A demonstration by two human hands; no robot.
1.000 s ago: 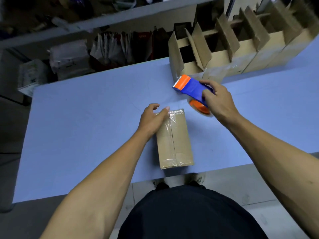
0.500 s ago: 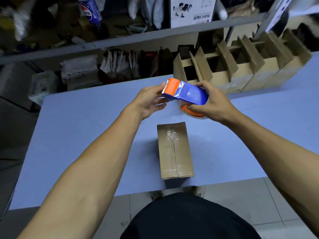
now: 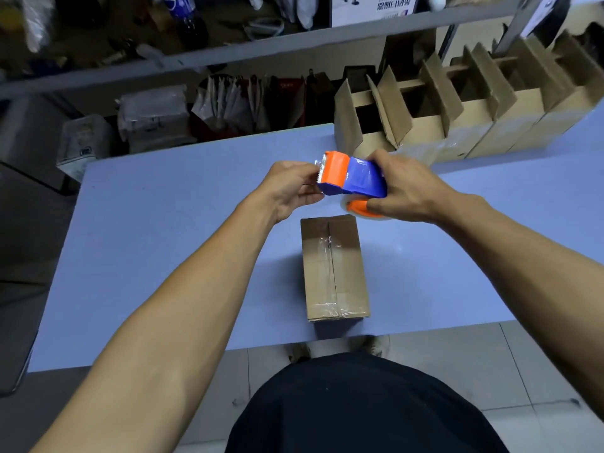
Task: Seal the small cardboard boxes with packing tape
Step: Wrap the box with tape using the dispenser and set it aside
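One sealed cardboard box [image 3: 334, 268] lay at 6 o'clock. One tape dispenser [image 3: 351, 174] hovered centrally. At least four open boxes [image 3: 457, 116] lined 2 o'clock.

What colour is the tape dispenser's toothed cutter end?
Orange, on a blue body; the head view shows the tape dispenser best.

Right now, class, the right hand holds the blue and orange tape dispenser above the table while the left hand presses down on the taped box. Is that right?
Not quite. In the head view the left hand is not on the taped box; it is raised at the orange end of the tape dispenser, which the right hand holds above the table.
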